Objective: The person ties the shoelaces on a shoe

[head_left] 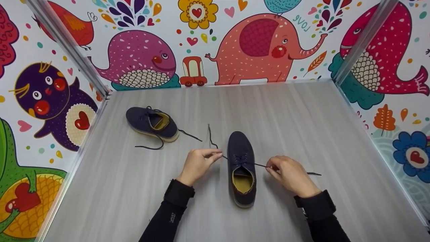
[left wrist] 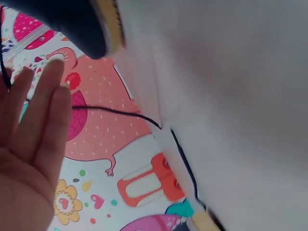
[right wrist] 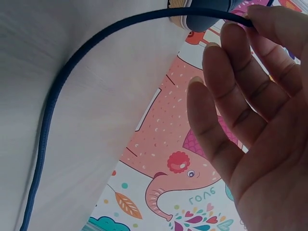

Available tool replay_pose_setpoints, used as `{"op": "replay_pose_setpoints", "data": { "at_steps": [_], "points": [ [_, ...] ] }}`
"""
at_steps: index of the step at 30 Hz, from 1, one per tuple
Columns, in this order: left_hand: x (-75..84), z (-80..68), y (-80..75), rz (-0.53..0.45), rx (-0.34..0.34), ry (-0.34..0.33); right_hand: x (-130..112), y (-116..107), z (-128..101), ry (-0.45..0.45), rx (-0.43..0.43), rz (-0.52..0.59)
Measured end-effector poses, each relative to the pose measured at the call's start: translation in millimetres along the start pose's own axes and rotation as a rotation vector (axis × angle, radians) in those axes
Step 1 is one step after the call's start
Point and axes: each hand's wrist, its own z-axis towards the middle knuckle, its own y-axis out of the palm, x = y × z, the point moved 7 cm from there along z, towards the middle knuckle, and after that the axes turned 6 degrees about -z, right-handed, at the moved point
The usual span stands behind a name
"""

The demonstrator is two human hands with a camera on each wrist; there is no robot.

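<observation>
Only word I can make out is "LOVE" [head_left: 300,23], in teal-ish caps on the back wall [head_left: 221,30], nr the painted elephant's trunk [head_left: 312,49]; upside down in the head view, readable in the R wrist view. Pale print [head_left: 172,217] on the L sleeve [head_left: 163,227] is too tiny to read, ditto pink lettering [head_left: 362,119] on the R wall [head_left: 383,141].

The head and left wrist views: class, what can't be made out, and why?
Lettering on the left sleeve: head view, too small and blurred.
Underside of the near shoe: head view, hidden by the shoe itself.
Inside of its toe: head view, hidden by its top.
Grip of the left hand on the lace: left wrist view, partly cut off by the left edge.
</observation>
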Motion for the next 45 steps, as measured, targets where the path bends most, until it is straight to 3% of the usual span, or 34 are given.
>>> {"op": "replay_pose_setpoints", "data": {
  "at_steps": [3,7,11,15,21,25,28,31,36,41,45],
  "points": [
    [-4.4,10.6,4.5,-0.217,0.039,-0.13,-2.2,1.0,-0.5,-0.01,-0.005,0.003],
    [-5.3,23.5,15.1,-0.53,0.066,-0.25,-4.2,3.8,-1.1,-0.023,-0.018,0.013],
    [-6.1,27.5,22.6,-0.758,0.088,-0.365,-5.2,4.2,-1.4,-0.031,-0.018,0.028],
    [-10.5,23.1,26.2,-0.894,0.086,-0.488,-4.1,1.8,-1.9,-0.022,-0.005,0.013],
    [-16.5,10.7,27.4,-1.018,0.097,-0.625,8.0,-6.9,-3.8,0.059,0.017,-0.06],
    [-16.8,-0.7,32.9,-1.195,0.075,-0.723,17.1,-17.6,-4.0,0.116,0.062,-0.08],
    [-15.4,-3.4,35.1,-1.291,0.058,-0.744,19.7,-23.6,-3.4,0.119,0.106,-0.088],
    [-14.8,1.4,33.5,-1.296,0.069,-0.717,19.2,-26.7,-4.0,0.106,0.133,-0.093],
    [-13.4,22.1,31.1,-1.199,0.142,-0.676,18.4,-25.9,-7.2,0.105,0.132,-0.088],
    [-4.2,45.5,36.3,-1.018,0.144,-0.617,16.0,-22.9,-10.1,0.103,0.143,-0.076],
    [-11.6,45.2,41.5,-0.847,0.09,-0.678,13.0,-21.0,-12.1,0.092,0.161,-0.047]
  ]
}}
